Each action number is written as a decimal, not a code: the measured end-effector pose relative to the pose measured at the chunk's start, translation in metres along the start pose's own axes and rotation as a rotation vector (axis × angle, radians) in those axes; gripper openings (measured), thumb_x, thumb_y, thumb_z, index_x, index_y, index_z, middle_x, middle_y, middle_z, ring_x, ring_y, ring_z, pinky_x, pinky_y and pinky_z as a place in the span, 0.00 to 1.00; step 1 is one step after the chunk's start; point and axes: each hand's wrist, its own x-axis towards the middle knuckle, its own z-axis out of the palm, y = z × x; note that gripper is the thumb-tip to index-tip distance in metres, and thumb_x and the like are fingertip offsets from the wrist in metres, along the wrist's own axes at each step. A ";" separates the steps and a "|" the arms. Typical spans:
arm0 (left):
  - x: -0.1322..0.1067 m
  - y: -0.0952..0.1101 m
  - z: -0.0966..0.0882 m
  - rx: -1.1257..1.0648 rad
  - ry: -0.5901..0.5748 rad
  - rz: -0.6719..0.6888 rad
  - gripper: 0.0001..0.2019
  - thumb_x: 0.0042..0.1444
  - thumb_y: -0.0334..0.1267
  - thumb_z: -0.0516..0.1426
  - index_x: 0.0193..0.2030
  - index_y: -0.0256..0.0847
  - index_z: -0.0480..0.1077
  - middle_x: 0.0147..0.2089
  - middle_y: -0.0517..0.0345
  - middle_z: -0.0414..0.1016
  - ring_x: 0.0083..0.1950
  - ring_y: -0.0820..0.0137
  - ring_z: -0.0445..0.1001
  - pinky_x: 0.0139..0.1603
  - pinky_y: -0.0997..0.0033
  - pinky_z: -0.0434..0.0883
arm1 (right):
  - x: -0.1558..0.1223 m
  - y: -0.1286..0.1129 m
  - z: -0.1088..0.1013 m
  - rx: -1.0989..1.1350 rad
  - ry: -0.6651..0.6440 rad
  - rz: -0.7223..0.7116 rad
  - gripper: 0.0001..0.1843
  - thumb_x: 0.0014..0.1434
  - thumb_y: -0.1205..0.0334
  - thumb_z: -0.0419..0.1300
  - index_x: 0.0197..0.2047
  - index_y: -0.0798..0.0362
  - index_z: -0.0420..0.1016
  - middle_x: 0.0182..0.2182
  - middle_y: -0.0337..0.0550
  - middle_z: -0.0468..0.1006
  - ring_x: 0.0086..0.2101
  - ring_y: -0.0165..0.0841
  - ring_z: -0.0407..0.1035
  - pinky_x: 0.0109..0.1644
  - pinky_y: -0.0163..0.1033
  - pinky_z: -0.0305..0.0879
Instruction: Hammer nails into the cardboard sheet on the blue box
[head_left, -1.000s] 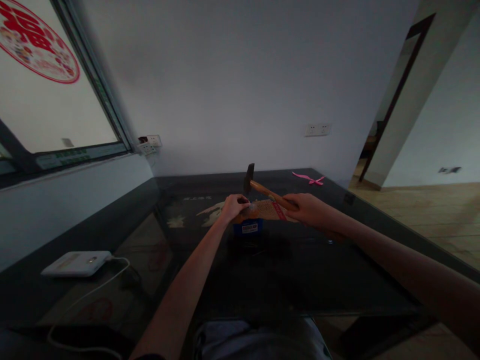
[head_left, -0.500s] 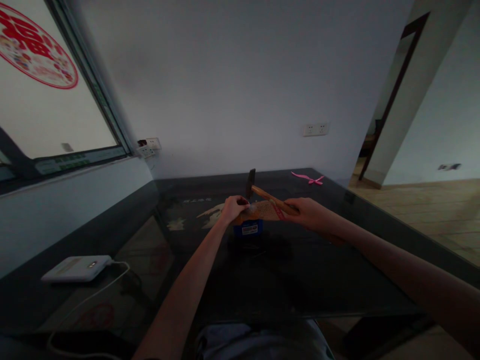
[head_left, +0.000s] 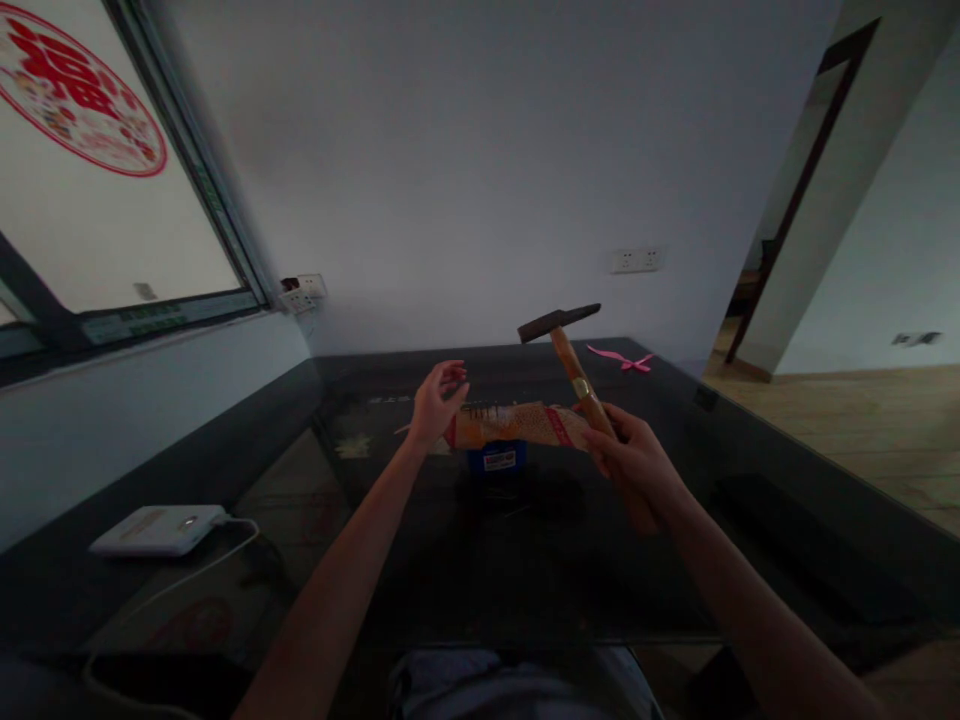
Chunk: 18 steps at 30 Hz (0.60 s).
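Note:
A flat wooden board (head_left: 517, 426) with red marks lies across a small blue box (head_left: 496, 457) on the dark glass table (head_left: 525, 560). My right hand (head_left: 634, 462) is wrapped round the wooden handle of a hammer (head_left: 570, 358), whose dark head is raised above the board's right end. My left hand (head_left: 436, 401) hovers at the board's left end, fingers apart and holding nothing.
A white device (head_left: 157, 530) with a white cable lies on the table's left side. A pink ribbon (head_left: 621, 359) lies at the far right corner. Wall sockets (head_left: 634, 260) are behind, a window at left and a doorway at right.
My right hand has swung the hammer up and to the right, away from the board. My left hand has let go at the board's left end and opened.

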 end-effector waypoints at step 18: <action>-0.085 0.021 0.022 0.338 -0.728 0.148 0.08 0.55 0.37 0.53 0.40 0.42 0.71 0.37 0.56 0.74 0.38 0.70 0.72 0.39 0.74 0.65 | 0.001 0.037 0.012 0.300 0.011 0.065 0.23 0.48 0.54 0.61 0.45 0.56 0.65 0.17 0.29 0.63 0.13 0.22 0.56 0.14 0.30 0.54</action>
